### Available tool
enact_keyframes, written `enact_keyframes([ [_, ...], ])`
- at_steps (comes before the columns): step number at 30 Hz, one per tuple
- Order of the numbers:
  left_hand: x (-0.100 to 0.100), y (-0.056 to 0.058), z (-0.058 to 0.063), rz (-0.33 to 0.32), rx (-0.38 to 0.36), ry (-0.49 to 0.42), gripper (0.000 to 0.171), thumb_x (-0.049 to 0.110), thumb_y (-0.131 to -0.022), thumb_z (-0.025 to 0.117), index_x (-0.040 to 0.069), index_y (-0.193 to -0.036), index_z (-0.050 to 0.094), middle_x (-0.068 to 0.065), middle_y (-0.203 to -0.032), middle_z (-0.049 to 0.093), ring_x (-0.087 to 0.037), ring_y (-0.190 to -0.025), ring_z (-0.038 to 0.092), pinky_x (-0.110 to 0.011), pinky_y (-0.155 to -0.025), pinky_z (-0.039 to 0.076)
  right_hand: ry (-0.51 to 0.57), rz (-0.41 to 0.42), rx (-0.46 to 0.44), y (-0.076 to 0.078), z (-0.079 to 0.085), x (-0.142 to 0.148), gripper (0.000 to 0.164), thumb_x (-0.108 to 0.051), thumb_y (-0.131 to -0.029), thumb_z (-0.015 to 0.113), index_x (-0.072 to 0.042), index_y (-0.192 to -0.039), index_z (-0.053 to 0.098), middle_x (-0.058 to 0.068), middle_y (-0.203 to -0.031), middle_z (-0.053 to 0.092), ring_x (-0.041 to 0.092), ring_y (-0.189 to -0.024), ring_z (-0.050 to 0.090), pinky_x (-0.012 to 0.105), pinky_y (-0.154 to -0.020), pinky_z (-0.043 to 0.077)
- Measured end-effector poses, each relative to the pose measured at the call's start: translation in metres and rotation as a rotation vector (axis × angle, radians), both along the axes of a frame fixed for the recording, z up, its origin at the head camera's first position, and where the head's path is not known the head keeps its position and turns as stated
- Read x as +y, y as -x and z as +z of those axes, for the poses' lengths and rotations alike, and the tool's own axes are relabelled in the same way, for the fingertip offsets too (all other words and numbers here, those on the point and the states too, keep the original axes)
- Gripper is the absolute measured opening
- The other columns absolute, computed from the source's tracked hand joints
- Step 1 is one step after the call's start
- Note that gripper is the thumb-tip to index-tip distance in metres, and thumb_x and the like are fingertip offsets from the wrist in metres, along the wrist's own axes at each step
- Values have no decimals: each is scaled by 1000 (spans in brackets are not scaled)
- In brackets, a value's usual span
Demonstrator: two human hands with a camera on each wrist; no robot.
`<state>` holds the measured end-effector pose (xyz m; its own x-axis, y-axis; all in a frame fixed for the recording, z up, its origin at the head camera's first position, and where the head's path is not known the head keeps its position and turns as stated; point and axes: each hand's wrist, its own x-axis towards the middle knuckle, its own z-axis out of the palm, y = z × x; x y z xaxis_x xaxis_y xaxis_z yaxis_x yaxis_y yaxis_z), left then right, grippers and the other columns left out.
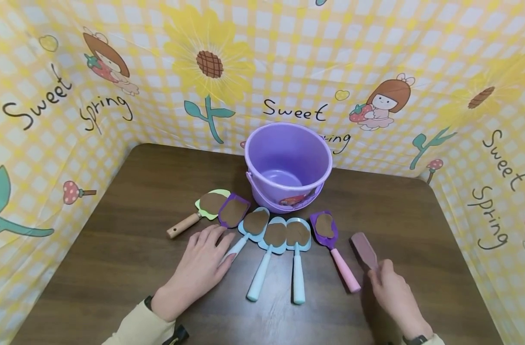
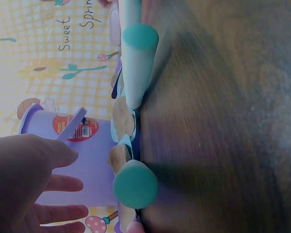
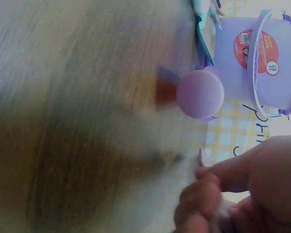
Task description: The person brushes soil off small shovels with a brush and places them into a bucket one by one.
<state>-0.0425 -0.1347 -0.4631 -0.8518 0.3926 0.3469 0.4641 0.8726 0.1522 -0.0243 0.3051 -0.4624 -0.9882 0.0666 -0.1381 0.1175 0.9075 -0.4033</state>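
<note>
My left hand (image 1: pixel 206 263) hangs with relaxed, parted fingers over the handle end of a purple shovel (image 1: pixel 233 212), whose handle is hidden. Beside its thumb runs the handle of a light blue shovel (image 1: pixel 255 223). Further right lie two more light blue shovels, a middle one (image 1: pixel 274 234) and a right one (image 1: pixel 297 232). A purple shovel with a pink handle (image 1: pixel 346 271) follows. In the head view, my right hand (image 1: pixel 393 292) grips a mauve flat-bladed spatula (image 1: pixel 366 251), blade pointing toward the bucket side. A green shovel with a wooden handle (image 1: pixel 184 225) lies leftmost.
Behind the shovels stands a light purple bucket (image 1: pixel 288 148) with its bail handle lowered in front. Brown material covers the shovel heads. The dark wooden table (image 1: pixel 128 201) is bounded at its back and sides by a yellow checked cloth (image 1: pixel 158 96).
</note>
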Motion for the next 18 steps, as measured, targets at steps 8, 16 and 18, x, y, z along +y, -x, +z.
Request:
enact_keyframes([
  [8, 18, -3, 10, -93, -40, -37, 20, 24, -94, 77, 11, -107, 69, -5, -99, 65, -26, -96, 63, -44, -79, 49, -11, 1, 132, 3, 15, -7, 33, -24, -112, 44, -3, -91, 59, 4, -68, 54, 26, -63, 53, 48, -59, 43],
  [16, 72, 2, 29, -319, -152, -27, 15, 26, -100, 68, 16, -90, 63, 6, -78, 57, -14, -70, 58, -30, -60, 45, 1, 41, 164, 4, 30, -18, 35, -23, -113, 40, -6, -89, 58, 2, -68, 52, 23, -62, 51, 43, -57, 40],
  [18, 88, 2, 33, -370, -188, 7, 15, 28, -102, 66, 17, -92, 63, 7, -79, 58, -13, -70, 60, -29, -58, 45, 2, 44, 169, 2, 31, -19, 34, -23, -113, 40, -6, -90, 59, 2, -68, 53, 23, -62, 51, 43, -58, 41],
])
